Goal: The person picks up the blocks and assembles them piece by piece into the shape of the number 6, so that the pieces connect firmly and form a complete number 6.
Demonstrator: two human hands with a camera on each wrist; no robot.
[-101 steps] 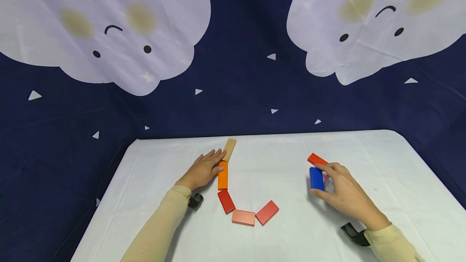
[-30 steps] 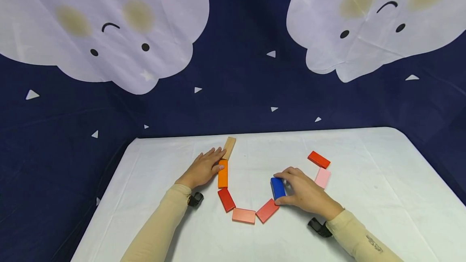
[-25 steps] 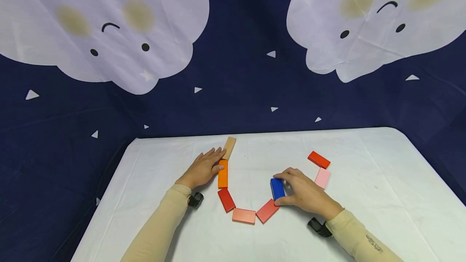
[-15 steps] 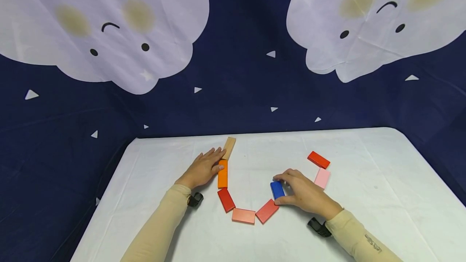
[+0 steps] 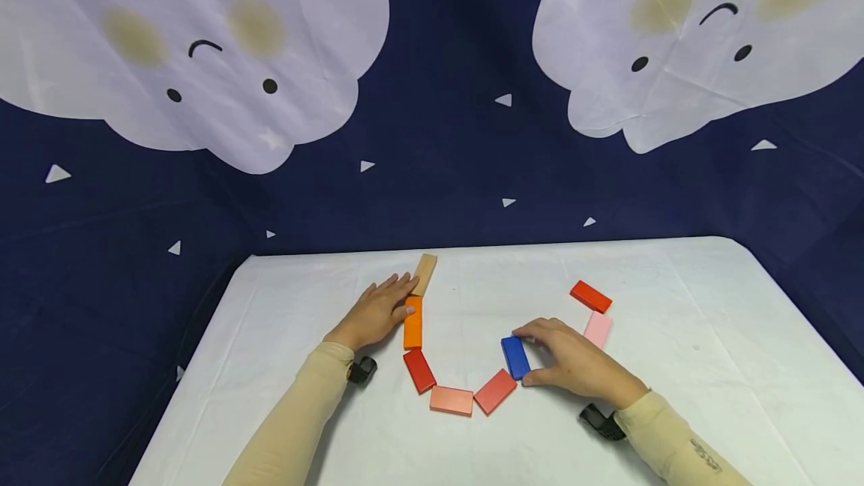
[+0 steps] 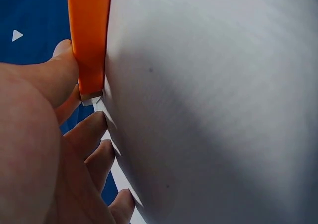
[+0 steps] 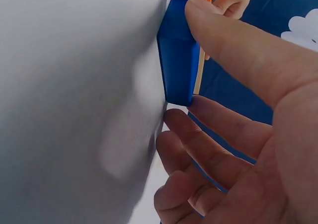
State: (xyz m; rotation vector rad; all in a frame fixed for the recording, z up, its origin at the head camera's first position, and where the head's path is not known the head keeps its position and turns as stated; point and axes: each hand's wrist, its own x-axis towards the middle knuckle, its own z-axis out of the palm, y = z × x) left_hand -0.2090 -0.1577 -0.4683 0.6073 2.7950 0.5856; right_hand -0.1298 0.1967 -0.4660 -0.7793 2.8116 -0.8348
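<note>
In the head view a blue block [image 5: 516, 358] lies flat on the white table, its near end by a coral block [image 5: 496, 391]. My right hand [image 5: 574, 358] is at its right side, with index finger at the far end and thumb by the near corner. In the right wrist view the thumb overlaps the blue block [image 7: 179, 55] and the index fingertip is at its end. My left hand [image 5: 374, 313] lies on the table, fingers extended, fingertips by a natural wood block [image 5: 425, 274] and thumb against an orange block [image 5: 413, 327].
A dark red block [image 5: 420, 371] and a salmon block [image 5: 451, 400] continue the curved row between the orange and coral blocks. Beyond my right hand lie a pink block [image 5: 598, 328], partly hidden, and a bright red block [image 5: 591, 296]. Dark blue cloth with clouds hangs behind the table.
My right hand carried the blue block left from beside the pink block and lowered it flat by the coral one. Its fingers have since loosened and shifted slightly right. The left hand stays put.
</note>
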